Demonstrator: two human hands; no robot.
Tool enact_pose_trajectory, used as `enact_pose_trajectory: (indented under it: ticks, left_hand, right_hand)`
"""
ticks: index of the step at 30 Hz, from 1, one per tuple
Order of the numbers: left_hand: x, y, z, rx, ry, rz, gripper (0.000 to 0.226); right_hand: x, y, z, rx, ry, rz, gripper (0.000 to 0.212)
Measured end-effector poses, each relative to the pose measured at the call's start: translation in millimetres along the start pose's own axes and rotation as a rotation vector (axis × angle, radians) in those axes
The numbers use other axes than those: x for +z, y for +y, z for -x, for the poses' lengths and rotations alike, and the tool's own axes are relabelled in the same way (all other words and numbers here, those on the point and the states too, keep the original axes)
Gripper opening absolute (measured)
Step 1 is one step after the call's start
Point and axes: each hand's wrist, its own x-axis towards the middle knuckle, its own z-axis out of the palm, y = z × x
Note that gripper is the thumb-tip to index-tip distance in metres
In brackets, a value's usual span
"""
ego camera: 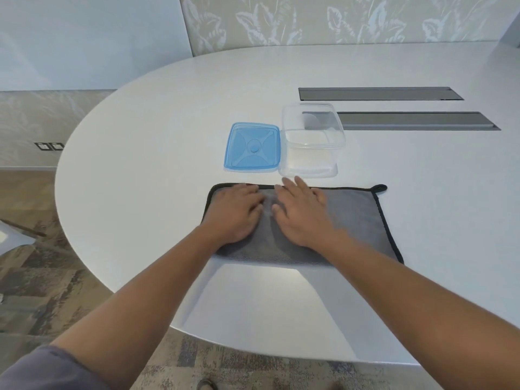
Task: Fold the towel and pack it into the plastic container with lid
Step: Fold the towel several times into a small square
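- Scene brightly and evenly lit, cool in tone.
- White table (140,142): soft shadow of the forearms on its near edge, with a pale sheen between them.
- Wide-angle distortion bows the table rim.
- Slight motion blur on both hands; the floor beyond the table is soft.

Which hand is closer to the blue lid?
The left hand. It presses flat on the grey towel, just below the blue lid. The right hand lies on the towel too, more under the clear container.

Grey towel (357,220) flat, clear container (312,142) open, blue lid (252,147) beside
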Motion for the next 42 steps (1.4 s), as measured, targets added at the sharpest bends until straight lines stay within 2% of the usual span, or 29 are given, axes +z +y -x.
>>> enact_pose_trajectory:
  ticks: [1,3,9,13,16,19,23,26,30,32,36,38,40,42]
  left_hand:
    - [7,7,4,-0.018,-0.083,-0.027,0.050]
    - [17,9,10,-0.066,-0.147,-0.067,0.056]
    - [8,-9,24,-0.082,-0.184,-0.149,0.075]
    - [4,-11,32,-0.129,-0.120,-0.119,0.080]
    - [2,-10,33,-0.315,0.051,-0.046,0.067]
    - [-5,-15,31,-0.539,0.091,0.021,0.055]
    - [-20,-26,22,-0.672,0.058,0.254,0.051]
    - [-31,-29,21,-0.766,0.064,0.454,0.050]
    - [-42,-31,17,-0.851,0.005,0.681,0.035]
    - [-52,-23,13,-0.843,-0.011,0.905,0.024]
    - [-73,21,-3,-0.674,-0.012,1.245,0.010]
    - [-79,49,-12,-0.549,-0.089,1.412,0.016]
    - [-79,74,-17,-0.432,-0.133,1.481,0.016]
    - [-70,92,-16,-0.352,-0.024,1.453,0.013]
  right_hand:
    - [5,-7,2,0.012,-0.068,0.001,0.058]
    - [12,-12,7,0.039,-0.155,0.039,0.060]
    - [14,-9,11,0.102,-0.149,0.098,0.070]
    - [15,-11,13,0.155,-0.150,0.102,0.079]
    - [11,-13,16,0.193,-0.091,0.058,0.074]
    - [5,-22,16,0.200,0.042,-0.195,0.065]
    - [-2,-49,17,0.244,0.018,-0.779,0.065]
    - [-1,-58,19,0.313,0.010,-0.829,0.064]
    - [3,-53,19,0.330,0.030,-0.895,0.061]
    - [1,-52,19,0.362,0.045,-1.024,0.057]
    - [-15,-45,14,0.395,0.057,-1.410,0.031]
    - [-30,-35,14,0.396,-0.095,-1.612,0.039]
    - [-43,-21,14,0.390,-0.231,-1.744,0.049]
    - [-49,-5,16,0.397,-0.238,-1.766,0.042]
